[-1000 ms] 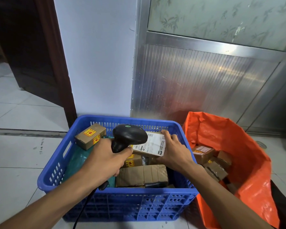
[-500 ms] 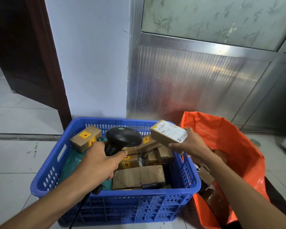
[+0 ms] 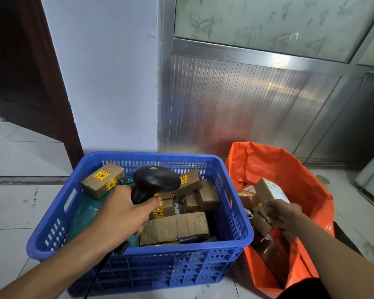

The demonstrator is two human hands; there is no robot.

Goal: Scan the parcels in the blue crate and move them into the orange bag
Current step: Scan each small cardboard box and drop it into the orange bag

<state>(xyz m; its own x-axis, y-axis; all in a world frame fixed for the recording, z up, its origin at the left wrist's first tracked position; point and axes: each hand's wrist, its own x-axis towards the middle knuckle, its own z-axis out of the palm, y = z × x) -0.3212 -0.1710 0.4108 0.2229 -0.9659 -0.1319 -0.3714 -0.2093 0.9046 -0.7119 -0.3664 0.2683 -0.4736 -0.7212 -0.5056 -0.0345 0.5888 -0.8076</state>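
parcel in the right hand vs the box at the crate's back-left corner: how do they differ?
The parcel in the right hand is held over the orange bag; the back-left box rests inside the blue crate.
The held parcel shows a white shipping label; the back-left box carries yellow and red stickers.
The right hand grips the held parcel; nothing touches the back-left box.
Both are small brown cardboard boxes, tilted.
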